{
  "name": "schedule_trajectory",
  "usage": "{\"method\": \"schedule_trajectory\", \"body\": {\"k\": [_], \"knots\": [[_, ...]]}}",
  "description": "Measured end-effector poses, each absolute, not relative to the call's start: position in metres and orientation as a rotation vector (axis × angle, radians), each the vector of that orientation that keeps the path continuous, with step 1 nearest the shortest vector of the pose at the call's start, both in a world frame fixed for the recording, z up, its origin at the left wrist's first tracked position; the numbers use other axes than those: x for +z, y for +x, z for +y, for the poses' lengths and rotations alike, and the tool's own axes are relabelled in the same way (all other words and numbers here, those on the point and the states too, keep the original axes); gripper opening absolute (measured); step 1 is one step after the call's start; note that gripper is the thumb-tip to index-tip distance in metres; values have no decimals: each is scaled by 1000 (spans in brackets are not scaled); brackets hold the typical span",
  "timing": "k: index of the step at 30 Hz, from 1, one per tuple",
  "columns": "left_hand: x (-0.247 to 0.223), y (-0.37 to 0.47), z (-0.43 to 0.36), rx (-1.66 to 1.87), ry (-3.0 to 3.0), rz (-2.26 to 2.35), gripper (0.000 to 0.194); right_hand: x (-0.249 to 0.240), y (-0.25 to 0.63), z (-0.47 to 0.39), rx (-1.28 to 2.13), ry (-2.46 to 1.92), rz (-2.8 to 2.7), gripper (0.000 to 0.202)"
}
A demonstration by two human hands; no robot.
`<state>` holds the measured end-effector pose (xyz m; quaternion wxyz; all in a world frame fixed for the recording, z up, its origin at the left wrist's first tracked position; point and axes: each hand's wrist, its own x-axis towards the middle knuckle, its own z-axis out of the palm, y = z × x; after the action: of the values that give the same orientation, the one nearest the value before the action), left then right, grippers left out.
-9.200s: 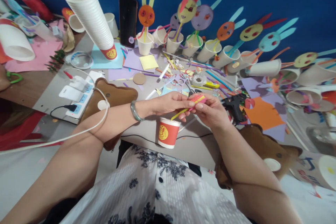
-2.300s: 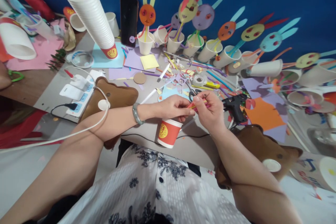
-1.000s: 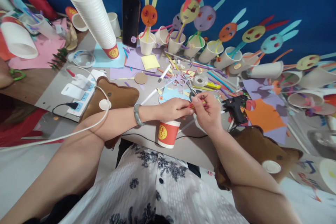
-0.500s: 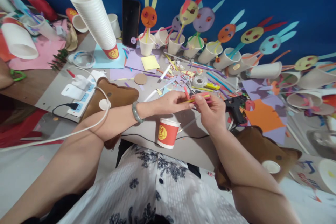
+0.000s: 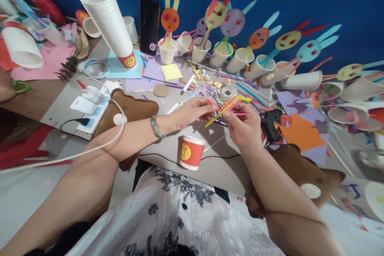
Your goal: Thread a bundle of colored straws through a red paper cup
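Observation:
Yellow and pink strips (image 5: 223,113) are pinched in my right hand (image 5: 244,126), fanned out between the two hands over the table. My left hand (image 5: 193,113), with a bangle on its wrist, is closed at the strips' left side; its fingertips are at a pink-red piece (image 5: 211,102). Whether that piece is joined to the others I cannot tell. Just below the hands a red and white paper cup (image 5: 193,153) stands upright on the grey table (image 5: 222,170).
Behind the hands lie paper scraps, a tape roll (image 5: 228,93) and a white pen (image 5: 187,84). Cups with paper rabbit faces line the back. A tall cup stack (image 5: 109,24) and a power strip (image 5: 94,114) are at left, a black glue gun (image 5: 271,124) at right.
My hands have moved slightly apart. The yellow strip now tilts up to the right and shows more of its length, and the pink strips are spread.

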<state>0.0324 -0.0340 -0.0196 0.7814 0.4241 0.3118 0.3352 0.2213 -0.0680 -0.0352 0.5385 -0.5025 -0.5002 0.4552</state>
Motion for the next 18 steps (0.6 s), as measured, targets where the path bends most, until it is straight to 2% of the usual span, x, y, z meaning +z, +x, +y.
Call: {"method": "schedule_trajectory", "body": {"k": [3, 8, 13, 18], "knots": [[-22, 33, -33, 740, 895, 648, 27, -35, 219, -67, 1114, -1159, -1156, 41], [-17, 32, -34, 767, 988, 653, 46, -37, 219, -68, 1080, -1155, -1208, 31], [-10, 27, -33, 762, 1188, 685, 52, -36, 222, -67, 954, -1197, -1296, 25], [1, 15, -21, 546, 1630, 783, 59, -34, 231, -62, 896, -1190, -1285, 20]]}}
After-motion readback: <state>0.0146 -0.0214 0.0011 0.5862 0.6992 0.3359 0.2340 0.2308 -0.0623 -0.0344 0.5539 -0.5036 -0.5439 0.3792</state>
